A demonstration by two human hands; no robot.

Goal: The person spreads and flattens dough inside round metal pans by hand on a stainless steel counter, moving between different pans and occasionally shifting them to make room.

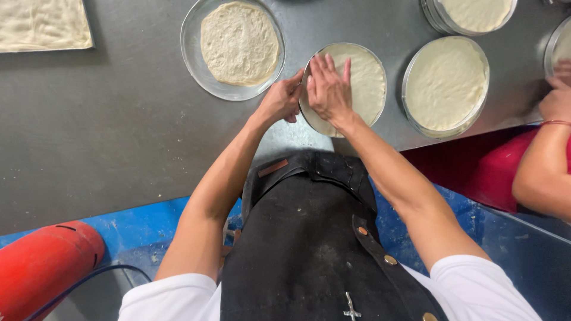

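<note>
Dough (363,77) is what you are working, a pale round sheet lying in a shallow round tin (306,113) on the grey steel table (89,131), directly ahead of your black apron (309,238). Working down from the biggest things: the table runs across the whole top of the view, with a blue floor (137,229) below its edge and a red cylinder (41,267) at the lower left. A flat slab of dough (41,24) lies at the table's far left corner, a rough disc (239,43) sits in a glass plate (193,53) just left of your tin, and two more filled tins (446,83) (476,13) stand to the right, where another person's forearm (541,160) and hand reach in at a further tin. Your right hand (328,89) lies flat and open on the dough's left part, fingers spread and pressing, gripping nothing. Your left hand (282,100) curls at the tin's left rim, fingertips touching it; whether it pinches the rim or just steadies it you cannot tell from here. You look to be at the spreading step, pushing the sheet out to fill the tin. The sheet already seems to reach the rim on the right, so the next move calls for even, light pressure toward the near left edge under your hands, while the tin is kept from sliding.
</note>
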